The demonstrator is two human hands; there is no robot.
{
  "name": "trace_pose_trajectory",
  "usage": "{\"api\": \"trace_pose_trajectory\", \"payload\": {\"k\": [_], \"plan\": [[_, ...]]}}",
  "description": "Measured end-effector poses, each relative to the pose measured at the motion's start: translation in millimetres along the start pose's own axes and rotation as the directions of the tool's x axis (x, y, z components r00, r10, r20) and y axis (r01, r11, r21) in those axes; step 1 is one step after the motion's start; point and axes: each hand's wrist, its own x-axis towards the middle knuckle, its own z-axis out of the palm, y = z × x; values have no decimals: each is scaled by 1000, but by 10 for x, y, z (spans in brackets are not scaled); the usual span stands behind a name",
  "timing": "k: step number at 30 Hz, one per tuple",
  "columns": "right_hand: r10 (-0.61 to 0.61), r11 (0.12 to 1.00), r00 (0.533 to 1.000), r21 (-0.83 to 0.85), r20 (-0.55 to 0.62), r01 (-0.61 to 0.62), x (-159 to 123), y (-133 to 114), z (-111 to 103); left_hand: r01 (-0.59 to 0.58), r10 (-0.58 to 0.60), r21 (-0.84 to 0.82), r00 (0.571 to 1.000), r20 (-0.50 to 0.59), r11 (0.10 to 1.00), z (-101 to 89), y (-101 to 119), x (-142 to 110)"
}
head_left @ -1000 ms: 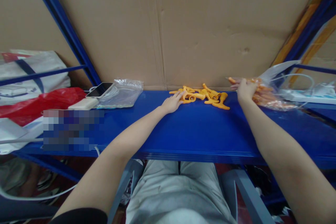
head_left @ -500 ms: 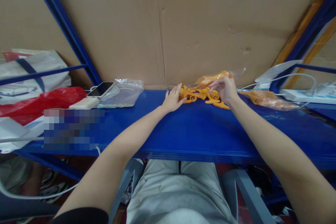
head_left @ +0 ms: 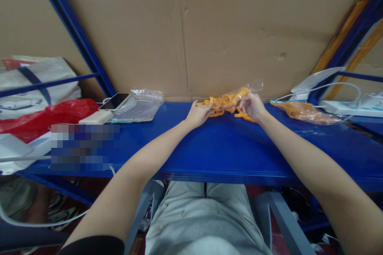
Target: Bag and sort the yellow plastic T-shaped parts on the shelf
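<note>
Transparent bag (head_left: 236, 95): thin, glossy film, orange tubular part inside; between both hands, above the smooth, curved orange pieces (head_left: 243, 117). Right hand (head_left: 253, 106): fingers clamped on film. Left hand (head_left: 199, 115): fingers at bag's left end, grip cannot be told. Blue tabletop (head_left: 209, 147): smooth, broad stretch to straight front edge. Cardboard wall (head_left: 239, 28): close behind.

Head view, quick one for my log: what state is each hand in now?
Left hand: at the bag of orange pieces; grip cannot be told.
Right hand: closed, holding that bag.
</note>
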Motion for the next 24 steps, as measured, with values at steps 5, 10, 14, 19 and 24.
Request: {"api": "trace_pose_trajectory", "payload": {"k": [5, 10, 14, 19, 24], "plan": [[-71, 995, 997, -63, 19, 72, -18, -9, 0, -10, 14, 40, 995, -98, 999, -86, -102, 7], [-83, 990, 996, -116, 34, 86, -28, -17, 3, -39, 33, -30, 980, -198, 999, -120, -223, 34], [-16, 987, 1000, -157, 19, 19, -42, -1, 4, -101, 16, -222, 935, -354, 970, -94, -301, 92], [-3, 987, 999, -163, -50, -6, 23, 101, -32, -149, -7, -344, 910, -415, 927, -49, -350, 127], [164, 986, 981, 15, -103, -163, 70, 142, 9, -147, -12, -350, 910, -413, 925, -30, -394, 120]]}}
